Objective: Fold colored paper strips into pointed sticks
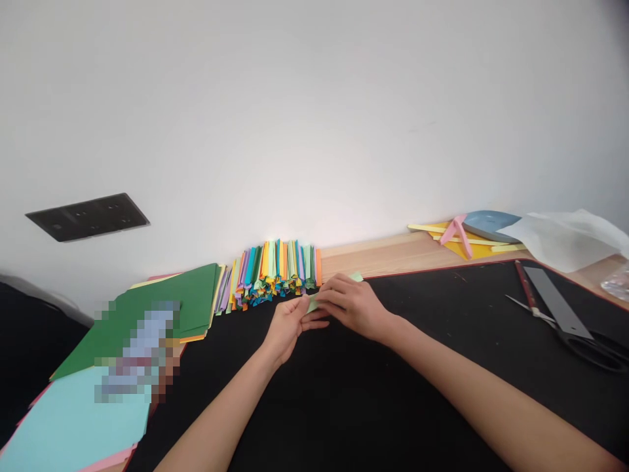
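A black mat covers the near part of the wooden worktop, probably to give a smooth, protected surface. Above it, the 2 hands are close together on a pale green paper piece. The left hand pinches its near end between thumb and fingers, seemingly to steady it, while the right hand curls over it from the other side, likely to control its edges. The right fingers hide much of it, so its exact shape cannot be told.

Left of the mat, light blue sheets lie nearest, with green sheets beyond; stacked flat, they probably stay uncreased. A blurred patch hides what rests there. At right, black-handled scissors and a grey ruler lie beside a red-handled tool, apparently within easy reach of the right hand.

Farther back, multicoloured folded strips stand bunched against the wall, which seems to keep them in order. Yellow paper, a pink clip-like object and a blue dish sit at the far right edge.
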